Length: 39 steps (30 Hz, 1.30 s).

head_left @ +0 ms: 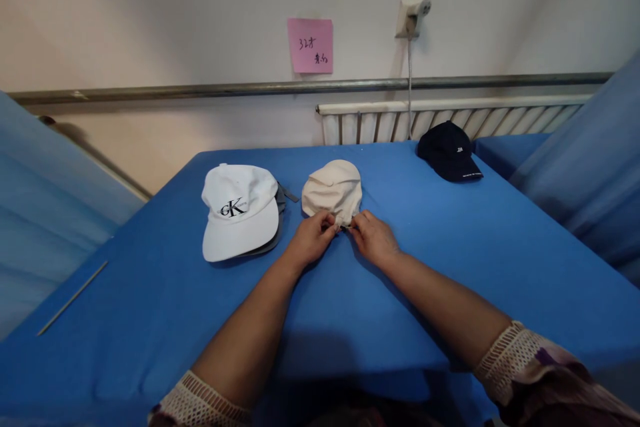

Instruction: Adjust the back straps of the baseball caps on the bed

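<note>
A beige cap [331, 188] lies on the blue-covered table with its brim pointing away from me and its back edge toward me. My left hand [316, 237] pinches the left side of that back edge, fingers closed. Close beside it, my right hand [374, 236] is also closed, gripping the right side of the edge. Between the fingertips shows a small dark bit, perhaps the strap's fastener, too small to make out. To the left sits a white cap [240, 213] with black letters, on top of a grey cap [281, 213] that is mostly hidden.
A dark navy cap [449, 150] rests at the back right of the blue table [200, 333]. A thin stick [73, 298] lies near the left edge. Behind the table are a radiator [360, 128], a metal rail [225, 90] and a plugged-in cord [410, 87]. Blue curtains [45, 200] hang at both sides.
</note>
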Available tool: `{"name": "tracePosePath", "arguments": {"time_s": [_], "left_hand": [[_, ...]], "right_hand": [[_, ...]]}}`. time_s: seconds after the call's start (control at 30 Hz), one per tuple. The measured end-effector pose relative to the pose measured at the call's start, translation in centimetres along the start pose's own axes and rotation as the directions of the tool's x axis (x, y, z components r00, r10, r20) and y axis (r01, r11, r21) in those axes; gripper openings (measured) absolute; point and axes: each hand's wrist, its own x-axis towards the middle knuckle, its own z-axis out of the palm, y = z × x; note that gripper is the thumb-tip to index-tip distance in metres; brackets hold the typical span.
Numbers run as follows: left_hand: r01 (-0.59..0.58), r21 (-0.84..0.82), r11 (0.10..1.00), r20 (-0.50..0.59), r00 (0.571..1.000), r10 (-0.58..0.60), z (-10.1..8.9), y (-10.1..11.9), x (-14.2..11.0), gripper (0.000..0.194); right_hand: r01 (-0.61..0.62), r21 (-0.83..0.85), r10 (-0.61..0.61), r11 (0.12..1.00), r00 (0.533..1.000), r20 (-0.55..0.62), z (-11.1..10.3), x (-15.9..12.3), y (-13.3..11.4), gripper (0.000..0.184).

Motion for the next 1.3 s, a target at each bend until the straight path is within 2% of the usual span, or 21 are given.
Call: {"name": "tracePosePath", "arguments": {"time_s": [0.2, 0.3, 0.33, 0.37, 0.43, 0.5, 0.57, 0.63, 0.7, 0.83, 1.0, 1.07, 1.23, 1.3], "left_hand": [[0.014, -0.152, 0.988, -0.044, 0.999, -0.021, 1.1, 0.6, -0.4, 0.014], [0.016, -0.195, 0.981, -0.034, 0.999, -0.023, 1.7, 1.1, -0.7, 0.016], [0.018, -0.21, 0.978, -0.033, 0.999, -0.026, 1.9, 1.3, -0.8, 0.017], [0.021, -0.223, 0.975, -0.036, 0.999, -0.029, 2.1, 1.5, -0.8, 0.019], [0.026, -0.245, 0.969, -0.054, 0.998, -0.041, 2.4, 1.6, -0.9, 0.02], [0.025, -0.264, 0.964, -0.085, 0.995, -0.049, 2.6, 1.7, -1.0, 0.021], [0.013, -0.279, 0.96, -0.124, 0.991, -0.049, 2.7, 1.7, -1.1, 0.021], [-0.008, -0.266, 0.964, -0.166, 0.985, -0.038, 2.7, 1.8, -1.2, 0.021], [-0.034, -0.21, 0.977, -0.189, 0.982, -0.006, 2.7, 2.0, -1.3, 0.02], [-0.087, -0.092, 0.992, -0.174, 0.982, 0.07, 2.7, 2.1, -1.4, 0.016], [-0.097, -0.095, 0.991, -0.169, 0.982, 0.08, 2.8, 2.0, -1.3, 0.016], [-0.084, -0.117, 0.99, -0.154, 0.986, 0.066, 2.8, 2.0, -1.3, 0.016], [-0.05, -0.136, 0.989, -0.158, 0.987, 0.029, 2.8, 2.1, -1.3, 0.016], [-0.041, -0.142, 0.989, -0.162, 0.987, 0.017, 2.9, 2.2, -1.3, 0.016]], "right_hand": [[-0.053, 0.107, 0.064, 0.993, 0.993, -0.102, -1.3, -0.4, 1.6, 0.013], [-0.112, 0.337, 0.164, 0.935, 0.978, -0.131, -1.5, -0.4, 2.2, 0.011], [-0.13, 0.476, 0.215, 0.87, 0.968, -0.129, -1.6, -0.3, 2.4, 0.011], [-0.146, 0.624, 0.269, 0.768, 0.957, -0.107, -1.6, -0.2, 2.5, 0.015], [-0.175, 0.849, 0.344, 0.499, 0.939, -0.008, -1.7, 0.1, 2.5, 0.024], [-0.202, 0.935, 0.361, 0.29, 0.928, 0.089, -1.9, 0.2, 2.4, 0.032], [-0.212, 0.955, 0.373, 0.209, 0.92, 0.123, -2.1, 0.3, 2.2, 0.035], [-0.205, 0.958, 0.386, 0.2, 0.915, 0.115, -2.2, 0.2, 2.1, 0.033], [-0.198, 0.952, 0.384, 0.235, 0.918, 0.097, -2.2, 0.1, 2.0, 0.031], [-0.185, 0.933, 0.361, 0.31, 0.93, 0.064, -1.7, -0.1, 1.9, 0.032], [-0.122, 0.917, 0.31, 0.38, 0.951, -0.002, -1.4, -0.3, 1.6, 0.029], [-0.109, 0.922, 0.295, 0.372, 0.956, -0.006, -1.4, -0.3, 1.6, 0.027], [-0.152, 0.95, 0.317, 0.273, 0.947, 0.06, -1.6, -0.2, 1.9, 0.028], [-0.161, 0.949, 0.316, 0.271, 0.946, 0.071, -1.6, -0.2, 2.0, 0.03]]}}
